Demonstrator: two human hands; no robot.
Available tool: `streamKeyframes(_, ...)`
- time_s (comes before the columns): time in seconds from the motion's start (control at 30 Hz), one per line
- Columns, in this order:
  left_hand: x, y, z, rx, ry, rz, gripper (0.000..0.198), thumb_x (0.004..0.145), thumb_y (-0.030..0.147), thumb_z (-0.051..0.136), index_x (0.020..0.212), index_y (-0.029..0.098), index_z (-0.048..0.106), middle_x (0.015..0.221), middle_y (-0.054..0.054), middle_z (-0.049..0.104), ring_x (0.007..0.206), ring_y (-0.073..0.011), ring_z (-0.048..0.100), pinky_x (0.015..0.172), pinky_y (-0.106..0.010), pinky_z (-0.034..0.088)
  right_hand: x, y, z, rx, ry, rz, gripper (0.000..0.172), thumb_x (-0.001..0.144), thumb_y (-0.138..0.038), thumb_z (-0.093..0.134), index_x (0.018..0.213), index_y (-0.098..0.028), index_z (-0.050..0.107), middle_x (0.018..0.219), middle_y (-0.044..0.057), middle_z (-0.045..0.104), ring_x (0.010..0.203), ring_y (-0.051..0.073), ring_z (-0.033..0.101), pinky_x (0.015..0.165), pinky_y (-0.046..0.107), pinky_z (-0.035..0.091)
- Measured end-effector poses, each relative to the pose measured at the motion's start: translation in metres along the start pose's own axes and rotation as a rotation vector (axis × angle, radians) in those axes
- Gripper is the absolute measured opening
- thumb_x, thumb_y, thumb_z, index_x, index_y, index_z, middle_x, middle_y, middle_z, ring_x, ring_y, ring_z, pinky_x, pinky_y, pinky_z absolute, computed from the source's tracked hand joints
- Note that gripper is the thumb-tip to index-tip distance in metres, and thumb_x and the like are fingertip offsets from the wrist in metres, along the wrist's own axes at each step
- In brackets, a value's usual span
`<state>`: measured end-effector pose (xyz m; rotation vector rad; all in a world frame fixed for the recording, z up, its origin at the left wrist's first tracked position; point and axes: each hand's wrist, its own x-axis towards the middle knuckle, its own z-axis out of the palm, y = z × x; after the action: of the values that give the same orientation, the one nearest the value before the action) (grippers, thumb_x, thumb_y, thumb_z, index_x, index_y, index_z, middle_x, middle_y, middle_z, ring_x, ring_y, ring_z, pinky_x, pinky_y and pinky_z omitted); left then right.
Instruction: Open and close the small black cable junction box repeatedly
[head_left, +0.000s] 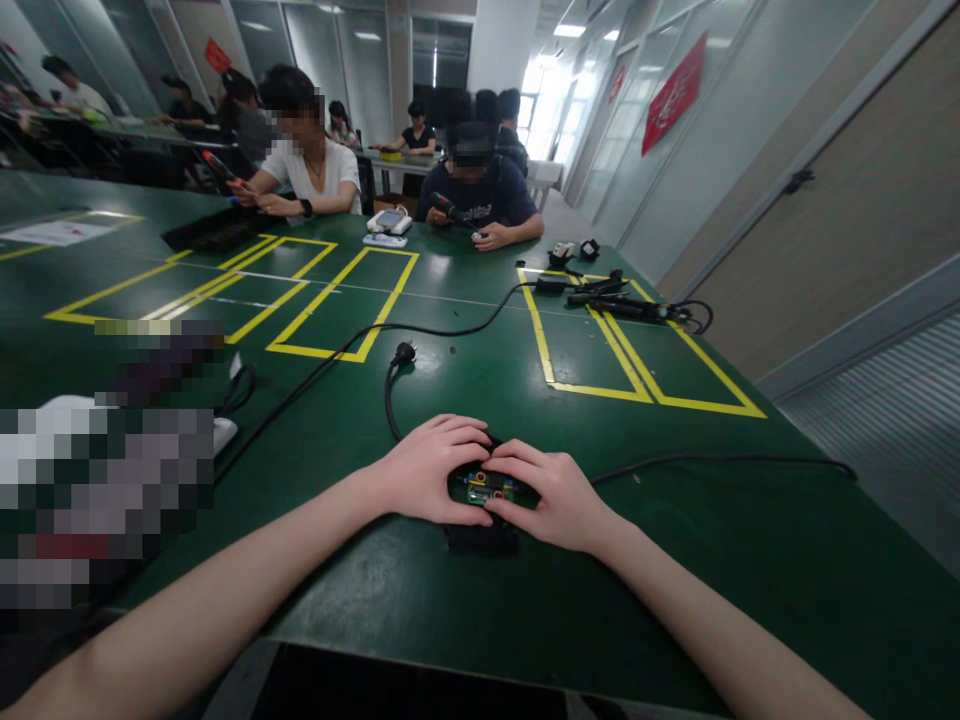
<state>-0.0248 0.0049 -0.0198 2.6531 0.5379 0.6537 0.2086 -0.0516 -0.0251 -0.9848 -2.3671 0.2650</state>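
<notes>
A green circuit board (491, 488) with copper coils and small parts lies low over the table, with black plastic around it. My left hand (431, 470) curls round its left side, thumb along the near edge. From the right, my right hand (559, 495) grips the other side, its fingertips almost meeting those of the left. Just below them is a black plastic piece (482, 540), perhaps part of a casing; the hands hide how it joins the board. A black cord with a plug (405, 352) runs to the far side of my left hand, and another black cable (720, 458) leads off right.
The green table (750, 560) has yellow tape outlines. A long black cable (382, 327) crosses it to a bundle of cords (637, 305). Two people (315, 165) (480, 190) work across the table, near a black tray (221, 228) and a white device (390, 220). Blurred items lie left.
</notes>
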Motion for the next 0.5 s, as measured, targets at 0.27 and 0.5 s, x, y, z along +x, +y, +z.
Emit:
streamKeyframes(0.27, 0.0028, 0.0028, -0.0014, 0.113, 0.031, -0.095, 0.032, 0.078, 0.047, 0.082, 0.084, 0.019, 0.067, 0.093, -0.004, 0.07, 0.1, -0.0243, 0.062, 0.088, -0.038, 0.048, 0.0034, -0.0015, -0.0045, -0.016, 0.003, -0.006, 0.033, 0.087, -0.037, 0.072, 0.115, -0.021, 0.068, 0.108, 0.01, 0.075, 0.086, 0.023, 0.072, 0.075, 0.035, 0.055)
streamKeyframes(0.5, 0.0033, 0.0008, -0.0014, 0.119, 0.056, -0.072, 0.036, 0.076, 0.049, 0.085, 0.08, 0.019, 0.064, 0.091, -0.003, 0.07, 0.097, -0.0228, 0.061, 0.086, -0.037, 0.044, 0.0042, 0.0011, -0.0015, 0.061, 0.027, -0.001, 0.037, 0.082, -0.03, 0.076, 0.117, -0.02, 0.068, 0.11, 0.01, 0.075, 0.093, 0.024, 0.072, 0.08, 0.037, 0.055)
